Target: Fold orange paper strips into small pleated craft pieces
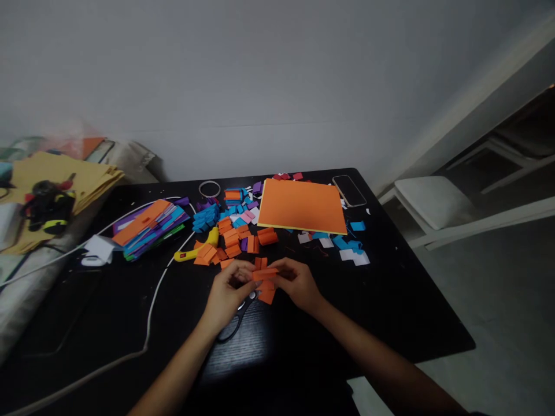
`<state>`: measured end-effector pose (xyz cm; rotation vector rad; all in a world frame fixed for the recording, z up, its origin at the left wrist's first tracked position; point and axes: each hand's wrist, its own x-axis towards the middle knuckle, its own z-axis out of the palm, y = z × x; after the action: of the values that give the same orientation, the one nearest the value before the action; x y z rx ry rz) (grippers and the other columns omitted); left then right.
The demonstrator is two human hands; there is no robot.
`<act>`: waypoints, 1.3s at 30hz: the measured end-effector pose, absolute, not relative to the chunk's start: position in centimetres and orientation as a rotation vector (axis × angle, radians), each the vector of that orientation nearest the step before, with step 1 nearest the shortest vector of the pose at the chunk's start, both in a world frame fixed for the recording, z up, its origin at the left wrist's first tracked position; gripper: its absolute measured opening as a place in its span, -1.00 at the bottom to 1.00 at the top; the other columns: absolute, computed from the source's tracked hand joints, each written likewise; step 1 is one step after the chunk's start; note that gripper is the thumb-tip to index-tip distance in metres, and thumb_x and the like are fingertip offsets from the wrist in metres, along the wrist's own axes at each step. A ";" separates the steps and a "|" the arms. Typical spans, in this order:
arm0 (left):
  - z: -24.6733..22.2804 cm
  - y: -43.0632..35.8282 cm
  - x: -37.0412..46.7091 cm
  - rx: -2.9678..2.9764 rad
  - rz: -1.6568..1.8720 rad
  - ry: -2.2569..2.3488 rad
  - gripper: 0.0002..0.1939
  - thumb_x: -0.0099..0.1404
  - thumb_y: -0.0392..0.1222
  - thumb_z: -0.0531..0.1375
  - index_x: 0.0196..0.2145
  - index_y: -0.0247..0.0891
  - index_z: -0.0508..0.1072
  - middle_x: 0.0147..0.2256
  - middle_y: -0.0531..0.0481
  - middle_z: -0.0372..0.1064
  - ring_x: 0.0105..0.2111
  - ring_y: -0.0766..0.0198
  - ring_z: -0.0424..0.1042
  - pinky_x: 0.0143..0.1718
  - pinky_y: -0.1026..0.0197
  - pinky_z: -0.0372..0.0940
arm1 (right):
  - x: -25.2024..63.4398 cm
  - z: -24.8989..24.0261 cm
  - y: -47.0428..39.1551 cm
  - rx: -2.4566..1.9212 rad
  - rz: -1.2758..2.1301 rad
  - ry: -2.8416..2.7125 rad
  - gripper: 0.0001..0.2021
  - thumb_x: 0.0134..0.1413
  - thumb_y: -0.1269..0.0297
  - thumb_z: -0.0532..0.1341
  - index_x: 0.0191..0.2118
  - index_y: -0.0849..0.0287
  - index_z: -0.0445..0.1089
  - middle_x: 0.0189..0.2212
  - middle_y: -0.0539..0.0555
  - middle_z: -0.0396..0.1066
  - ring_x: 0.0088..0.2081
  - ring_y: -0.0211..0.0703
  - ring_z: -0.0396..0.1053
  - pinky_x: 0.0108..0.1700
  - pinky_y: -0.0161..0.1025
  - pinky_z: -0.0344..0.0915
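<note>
Between my two hands, just above the black table, is a folded orange paper strip (265, 274). My left hand (229, 292) pinches its left end with thumb and fingers. At the other end, my right hand (300, 283) grips the strip the same way. Loose orange paper pieces (266, 296) lie right below it. Scissors with dark handles (234, 329) rest partly under my left hand, their blades hidden. Several folded orange pieces (233, 251) are heaped beyond my hands, next to a yellow glue gun (191, 254).
Orange and yellow sheets (302, 205) lie behind my hands, with a phone (349, 190) at the back right. Blue folded pieces (205, 218), a stack of coloured strips (150, 225) and a tape ring (209, 189) are further left. A white cable (150, 323) crosses the table (325, 358).
</note>
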<state>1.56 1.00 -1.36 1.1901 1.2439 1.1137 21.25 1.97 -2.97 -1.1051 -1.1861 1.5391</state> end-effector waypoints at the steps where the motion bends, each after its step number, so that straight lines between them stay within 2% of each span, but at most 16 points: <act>1: -1.3 1.0 1.6 1.188 1.112 1.240 -0.71 0.05 -0.18 0.48 -0.26 -0.22 0.58 -0.40 0.07 0.52 -0.44 0.32 0.46 -0.37 0.30 0.39 | 21.2 -3.0 2.0 -1.111 1.546 -1.188 -0.81 0.02 0.19 0.45 -0.25 0.12 0.56 -0.30 0.04 0.63 -0.29 -0.10 0.61 -0.20 -0.19 0.55; 5: -1.1 1.0 1.6 1.186 1.098 1.227 -0.78 0.15 -0.13 0.42 -0.25 -0.22 0.59 -0.35 0.01 0.58 -0.39 0.27 0.53 -0.30 0.26 0.43 | 21.2 -3.1 2.0 -1.139 1.557 -1.205 -0.83 0.03 0.19 0.42 -0.26 0.13 0.56 -0.38 0.03 0.62 -0.40 -0.12 0.57 -0.29 -0.19 0.53; 8: -1.1 1.0 1.6 1.193 1.083 1.228 -0.83 0.19 -0.13 0.37 -0.27 -0.23 0.61 -0.38 0.00 0.58 -0.37 0.23 0.56 -0.29 0.25 0.44 | 21.3 -2.9 2.1 -1.158 1.546 -1.225 -0.84 0.02 0.22 0.41 -0.26 0.14 0.57 -0.36 0.04 0.62 -0.35 -0.10 0.58 -0.25 -0.18 0.52; 13: -0.9 1.1 1.6 1.219 1.062 1.235 -0.87 0.14 -0.17 0.38 -0.34 -0.24 0.60 -0.43 0.01 0.57 -0.44 0.27 0.53 -0.38 0.29 0.40 | 21.4 -2.6 2.1 -1.167 1.538 -1.259 -0.85 0.01 0.25 0.39 -0.26 0.15 0.57 -0.34 0.05 0.63 -0.30 -0.08 0.59 -0.20 -0.18 0.50; 18: -0.7 1.0 1.6 1.263 1.026 1.235 -0.79 0.13 -0.08 0.40 -0.42 -0.26 0.54 -0.55 0.05 0.49 -0.56 0.32 0.44 -0.49 0.32 0.34 | 21.4 -2.2 2.1 -1.146 1.564 -1.283 -0.82 -0.05 0.22 0.41 -0.29 0.15 0.57 -0.34 0.07 0.64 -0.28 -0.05 0.60 -0.18 -0.17 0.49; 21: -0.5 1.1 1.2 1.298 1.028 1.270 -0.73 0.20 0.01 0.36 -0.36 -0.26 0.53 -0.55 0.06 0.46 -0.59 0.31 0.42 -0.53 0.31 0.32 | 22.1 -2.1 2.7 -1.161 1.529 -1.247 -0.78 -0.06 0.20 0.43 -0.26 0.13 0.50 -0.34 0.05 0.62 -0.28 -0.07 0.59 -0.19 -0.18 0.48; 23: -0.4 1.4 0.7 1.337 1.053 1.326 -0.71 0.29 0.06 0.30 -0.30 -0.25 0.53 -0.52 0.06 0.45 -0.56 0.31 0.42 -0.53 0.31 0.31 | 22.8 -2.1 3.3 -1.198 1.466 -1.188 -0.71 -0.04 0.16 0.43 -0.23 0.09 0.39 -0.38 0.00 0.58 -0.35 -0.12 0.55 -0.26 -0.23 0.45; 26: -0.7 1.6 0.0 1.435 1.096 1.437 -0.72 0.36 0.05 0.25 -0.28 -0.24 0.53 -0.48 0.05 0.44 -0.50 0.30 0.42 -0.45 0.29 0.31 | 23.8 -2.3 4.2 -1.255 1.354 -1.109 -0.60 -0.05 0.09 0.43 -0.25 0.03 0.20 -0.46 -0.09 0.47 -0.44 -0.18 0.46 -0.35 -0.27 0.38; 29: -1.1 1.4 0.1 1.583 1.070 1.498 -0.79 0.37 -0.02 0.26 -0.25 -0.21 0.55 -0.40 0.02 0.49 -0.40 0.25 0.46 -0.33 0.24 0.34 | 24.2 -2.5 4.6 -1.280 1.274 -1.096 -0.55 -0.09 0.06 0.46 -0.34 0.04 0.15 -0.50 -0.11 0.36 -0.44 -0.21 0.38 -0.34 -0.27 0.36; 34: -1.5 1.1 0.8 1.824 0.955 1.444 -0.85 0.42 -0.10 0.22 -0.19 -0.19 0.55 -0.31 -0.02 0.51 -0.32 0.19 0.48 -0.23 0.16 0.36 | 24.0 -2.4 4.6 -1.268 1.211 -1.124 -0.62 -0.09 0.12 0.46 -0.47 0.09 0.21 -0.50 -0.09 0.25 -0.45 -0.24 0.27 -0.35 -0.28 0.30; 39: -1.3 1.0 0.8 1.993 0.812 1.335 -0.89 0.41 -0.14 0.24 -0.20 -0.17 0.55 -0.23 -0.05 0.53 -0.18 0.11 0.49 -0.12 0.10 0.36 | 24.2 -2.2 4.6 -1.267 1.186 -1.109 -0.74 -0.04 0.13 0.43 -0.37 0.09 0.35 -0.44 -0.03 0.42 -0.34 -0.12 0.45 -0.23 -0.21 0.41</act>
<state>0.82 0.98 -1.32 1.9927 1.3350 0.8119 24.18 4.64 -2.22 -1.2669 -1.1093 1.1864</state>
